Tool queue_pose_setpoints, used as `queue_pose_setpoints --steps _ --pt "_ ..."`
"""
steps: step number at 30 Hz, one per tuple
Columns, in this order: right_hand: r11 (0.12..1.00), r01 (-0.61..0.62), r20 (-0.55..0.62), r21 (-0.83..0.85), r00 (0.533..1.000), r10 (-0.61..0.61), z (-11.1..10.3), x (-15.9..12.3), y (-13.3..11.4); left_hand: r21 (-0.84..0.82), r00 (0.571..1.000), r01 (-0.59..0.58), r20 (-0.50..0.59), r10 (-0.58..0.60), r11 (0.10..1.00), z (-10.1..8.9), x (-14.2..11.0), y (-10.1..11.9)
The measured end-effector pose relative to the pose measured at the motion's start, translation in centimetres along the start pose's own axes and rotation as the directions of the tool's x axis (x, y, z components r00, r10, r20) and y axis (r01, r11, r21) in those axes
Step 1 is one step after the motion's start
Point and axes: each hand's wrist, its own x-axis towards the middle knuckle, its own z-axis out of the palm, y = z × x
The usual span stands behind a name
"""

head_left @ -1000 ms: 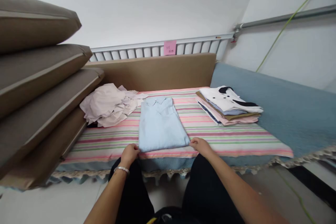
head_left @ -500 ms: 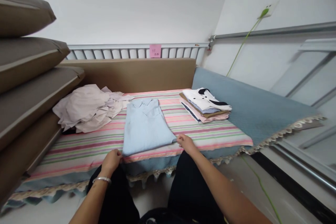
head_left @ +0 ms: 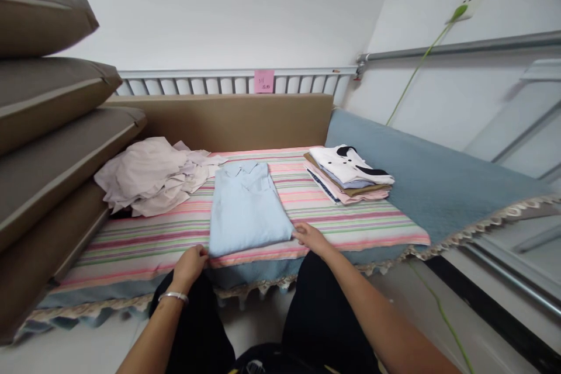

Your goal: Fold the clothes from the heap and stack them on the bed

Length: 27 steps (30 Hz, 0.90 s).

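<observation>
A light blue collared shirt (head_left: 248, 213) lies folded into a near rectangle on the striped cloth (head_left: 144, 245), its collar toward the back. My left hand (head_left: 191, 267) is closed at the shirt's near left corner, thumb and fingers pinched together. At the near right corner, my right hand (head_left: 310, 236) pinches the shirt's edge. To the right sits a stack of folded clothes (head_left: 350, 172), topped by a white garment with black trim and dark buttons. A loose heap of pale clothing (head_left: 146, 175) lies to the left.
Brown cushions (head_left: 56, 96) are piled high at the left edge. A brown backrest (head_left: 236, 123) runs along the rear, below a white radiator (head_left: 197, 83) with a pink note (head_left: 264, 81). A blue fabric-covered armrest (head_left: 429, 169) stands right; a green cable (head_left: 412, 76) hangs behind it.
The view has shifted slightly, so the scene sits a little farther right. Both hands stay at the shirt's near corners; the shirt keeps nearly the same shape.
</observation>
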Motion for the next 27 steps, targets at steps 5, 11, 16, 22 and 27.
queue_pose_setpoints --steps 5,11,16,22,27 --pt "0.997 -0.010 0.014 -0.080 1.000 0.011 0.1 0.2 0.1 0.032 1.000 0.002 -0.010 -0.002 0.999 0.0 -0.1 0.1" --pt "0.988 -0.037 -0.034 -0.148 0.999 0.033 -0.5 0.4 0.3 0.074 1.000 0.014 -0.028 -0.012 0.997 0.0 -0.3 0.0" --pt "0.949 0.144 -0.187 -0.280 0.962 -0.201 -0.6 -1.5 -0.6 0.107 0.990 -0.020 -0.135 0.035 0.994 0.2 -1.9 0.6" --pt "0.526 0.587 0.214 -0.615 0.767 -0.606 2.2 -3.0 -2.4 0.297 0.848 -0.450 -0.154 0.507 0.842 2.0 -2.7 4.0" --pt "0.468 0.583 0.365 -0.664 0.799 -0.477 3.2 -1.0 -3.3 0.364 0.892 -0.437 0.056 0.450 0.822 2.0 -0.2 4.6"
